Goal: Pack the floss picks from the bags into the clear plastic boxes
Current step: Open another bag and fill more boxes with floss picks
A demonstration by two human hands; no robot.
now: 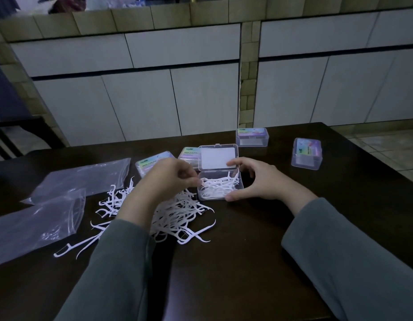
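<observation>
An open clear plastic box (238, 185) stands mid-table, its lid (218, 159) raised behind it, with several white floss picks inside. My right hand (258, 179) curls round the box's right side, thumb at the front corner and a finger on the lid's edge. My left hand (168, 179) is at the box's left rim, fingers curled and pinching floss picks there. A loose pile of white floss picks (177, 214) lies under and in front of my left hand. Two flat clear plastic bags (85, 179) (27, 225) lie at the left.
Closed clear boxes with colourful labels stand behind: two (152, 162) (189, 154) near my left hand, one (251, 136) at the back, one (306, 154) at the right. The dark table (247, 262) ends at the right edge. White cabinets rise beyond it.
</observation>
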